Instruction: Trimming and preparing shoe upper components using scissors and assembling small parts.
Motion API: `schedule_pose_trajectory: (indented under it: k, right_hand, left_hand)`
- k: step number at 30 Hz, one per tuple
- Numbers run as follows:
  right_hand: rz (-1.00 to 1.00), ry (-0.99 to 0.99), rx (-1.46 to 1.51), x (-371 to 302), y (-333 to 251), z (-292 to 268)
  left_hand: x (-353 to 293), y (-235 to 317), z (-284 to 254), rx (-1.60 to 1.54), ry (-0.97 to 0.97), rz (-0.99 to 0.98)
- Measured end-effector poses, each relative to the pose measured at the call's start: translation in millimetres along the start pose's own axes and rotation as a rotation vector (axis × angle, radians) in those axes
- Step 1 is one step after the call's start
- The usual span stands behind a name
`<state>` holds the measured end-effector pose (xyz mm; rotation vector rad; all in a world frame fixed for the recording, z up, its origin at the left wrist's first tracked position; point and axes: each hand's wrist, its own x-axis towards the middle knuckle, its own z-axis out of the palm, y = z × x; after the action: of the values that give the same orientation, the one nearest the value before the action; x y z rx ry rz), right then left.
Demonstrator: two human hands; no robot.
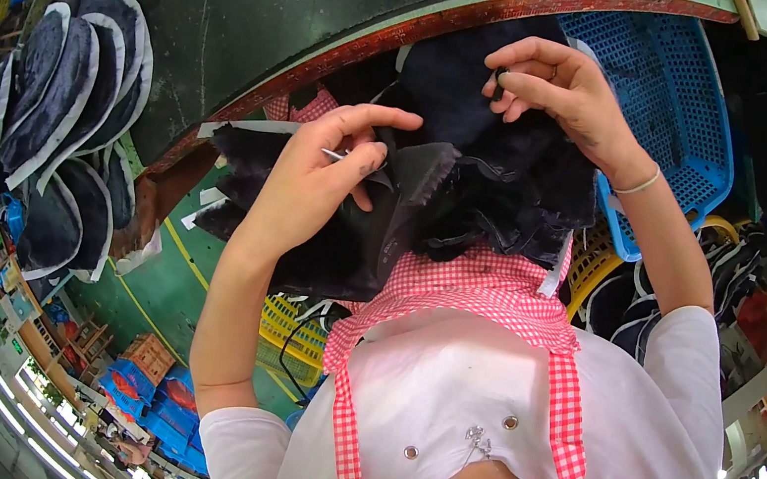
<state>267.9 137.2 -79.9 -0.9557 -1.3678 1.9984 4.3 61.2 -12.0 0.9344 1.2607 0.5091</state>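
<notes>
My left hand [330, 166] is closed with its index finger stretched out. A slim silver metal tool [333, 154] shows at its thumb; most of it is hidden in the hand. Right beside those fingers stands a dark fabric piece [418, 180] with a jagged cut edge, and I cannot tell whether they grip it too. Raised higher, to the right, my right hand [557, 92] pinches a small black piece [499, 83] between thumb and fingers. Beneath both hands, a heap of dark plush fabric [510, 199] covers my lap over a red-and-white checked apron [485, 296].
A dark worktable [269, 11] with a worn red edge lies ahead. To the right stands a blue plastic basket [685, 107], close to my right forearm. Dark, white-edged padded pieces [76, 91] hang at the left. Yellow crates [293, 336] stand low beside me.
</notes>
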Motion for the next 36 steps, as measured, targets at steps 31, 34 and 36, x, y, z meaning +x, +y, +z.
schedule_pose_trajectory:
  k: [31,34,36]
  right_hand:
    - [-0.028,0.067,-0.2,-26,-56,53]
    - [-0.03,0.06,-0.269,-27,-56,55]
    - [-0.031,0.05,-0.3,-27,-56,55]
  left_hand:
    - [2,-7,41,-0.023,0.214,0.314]
    - [1,-6,42,-0.019,0.21,0.326]
    - [1,-7,42,-0.016,0.209,0.318]
